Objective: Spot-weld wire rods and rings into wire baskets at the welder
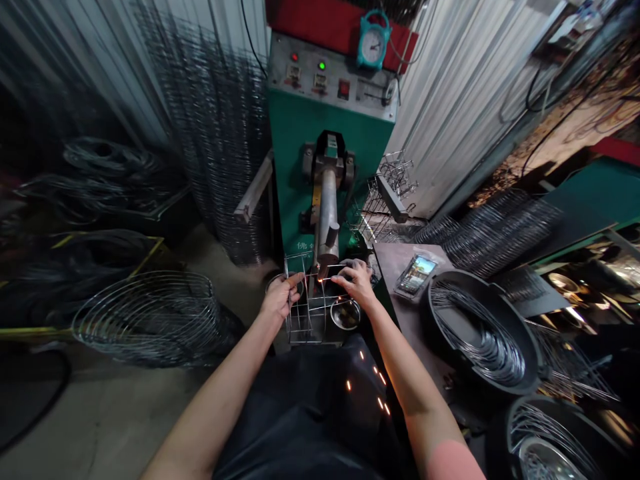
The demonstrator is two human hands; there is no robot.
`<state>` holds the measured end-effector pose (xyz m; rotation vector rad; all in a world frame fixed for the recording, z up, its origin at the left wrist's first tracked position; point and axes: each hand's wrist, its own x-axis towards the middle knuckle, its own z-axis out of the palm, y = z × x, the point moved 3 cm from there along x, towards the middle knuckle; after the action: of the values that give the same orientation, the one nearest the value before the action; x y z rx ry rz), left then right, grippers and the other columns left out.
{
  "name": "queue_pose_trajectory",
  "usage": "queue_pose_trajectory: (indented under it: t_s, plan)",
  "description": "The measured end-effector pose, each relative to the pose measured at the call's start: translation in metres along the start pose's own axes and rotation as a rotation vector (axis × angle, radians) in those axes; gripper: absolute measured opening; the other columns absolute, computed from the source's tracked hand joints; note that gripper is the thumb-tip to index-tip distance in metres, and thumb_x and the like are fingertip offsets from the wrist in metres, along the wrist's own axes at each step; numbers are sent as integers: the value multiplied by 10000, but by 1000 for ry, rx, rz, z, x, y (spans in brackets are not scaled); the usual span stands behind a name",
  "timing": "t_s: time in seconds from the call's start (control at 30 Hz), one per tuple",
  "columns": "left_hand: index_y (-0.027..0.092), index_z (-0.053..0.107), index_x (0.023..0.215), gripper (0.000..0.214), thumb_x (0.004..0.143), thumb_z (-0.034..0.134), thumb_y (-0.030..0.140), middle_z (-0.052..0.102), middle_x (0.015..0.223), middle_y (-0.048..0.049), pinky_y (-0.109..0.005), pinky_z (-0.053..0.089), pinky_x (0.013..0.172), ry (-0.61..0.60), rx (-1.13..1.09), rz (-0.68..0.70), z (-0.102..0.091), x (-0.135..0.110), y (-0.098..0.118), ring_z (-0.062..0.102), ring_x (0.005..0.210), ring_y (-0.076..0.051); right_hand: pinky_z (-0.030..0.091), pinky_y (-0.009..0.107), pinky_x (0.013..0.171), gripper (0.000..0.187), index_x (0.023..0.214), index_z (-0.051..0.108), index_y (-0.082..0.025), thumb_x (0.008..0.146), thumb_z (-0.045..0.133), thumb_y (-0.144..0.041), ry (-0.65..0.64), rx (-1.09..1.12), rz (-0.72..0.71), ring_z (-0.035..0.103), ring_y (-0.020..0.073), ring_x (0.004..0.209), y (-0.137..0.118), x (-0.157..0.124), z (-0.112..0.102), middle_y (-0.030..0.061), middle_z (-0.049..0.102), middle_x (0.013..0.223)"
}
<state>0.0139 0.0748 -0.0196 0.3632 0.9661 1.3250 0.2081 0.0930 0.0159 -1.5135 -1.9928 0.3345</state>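
Note:
Both hands are at a wire rack point(309, 310) of thin metal rods, held below the tip of a green spot welding machine point(293, 153). My left hand point(281, 297) has its fingers closed on the rack's left side. On the right, my right hand point(356, 280) pinches a thin wire at the rack's other side. Between the hands, the welder's electrode point(324, 267) meets the wire, and a small orange glow shows there. Bright sparks fly over the dark apron point(320, 407). A round metal bowl point(345, 313) sits beneath the right hand.
Right of me, a table point(395, 267) bears a phone point(417, 275) and a black pan point(433, 313) of wire rings. Another pan of wires stands nearer. Stacked wire coils point(145, 320) stand on the left floor. Tall wire stacks point(220, 133) lean behind. A blue clock point(373, 45) tops the machine.

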Motion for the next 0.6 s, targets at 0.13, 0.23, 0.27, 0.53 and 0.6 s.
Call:
queue_pose_trajectory:
  t_s: [0.13, 0.23, 0.27, 0.53, 0.6]
  plan:
    - [151, 492, 662, 396, 426, 810, 157, 361, 450, 112, -129, 160, 317, -34, -14, -6, 2, -3, 1, 240, 349, 8, 275, 418, 872, 177, 718, 671, -242, 753, 646, -414, 23, -25, -1, 398, 253, 1110, -4, -2, -2, 25, 599, 1113]
    - [145, 500, 681, 400, 435, 815, 156, 358, 462, 113, -125, 156, 315, -69, -24, -22, -1, -14, 0, 243, 348, 10, 271, 422, 879, 199, 702, 666, -235, 754, 642, -426, 29, -55, -25, 401, 259, 1119, -12, -13, -5, 30, 607, 1111]
    - [146, 500, 688, 398, 446, 815, 156, 347, 463, 115, -123, 155, 314, -80, -29, -30, -5, -20, -2, 245, 347, 8, 269, 421, 885, 201, 710, 666, -235, 756, 638, -429, 26, -63, -48, 407, 258, 1121, -15, -20, -7, 33, 611, 1106]
    - [168, 399, 620, 313, 650, 710, 180, 280, 500, 101, -98, 157, 277, -88, -109, -123, -72, -82, -9, 226, 339, 2, 320, 402, 930, 432, 1143, 564, -219, 762, 632, -410, 45, 86, -132, 523, 223, 1067, -8, -93, -66, 80, 615, 1119]
    - [167, 388, 612, 282, 710, 652, 176, 313, 515, 87, -93, 184, 276, -79, -126, -124, -87, -93, -5, 246, 336, 4, 389, 368, 874, 378, 1075, 601, -207, 762, 623, -418, 34, 211, -69, 569, 206, 980, -2, -102, -83, 63, 649, 1028]
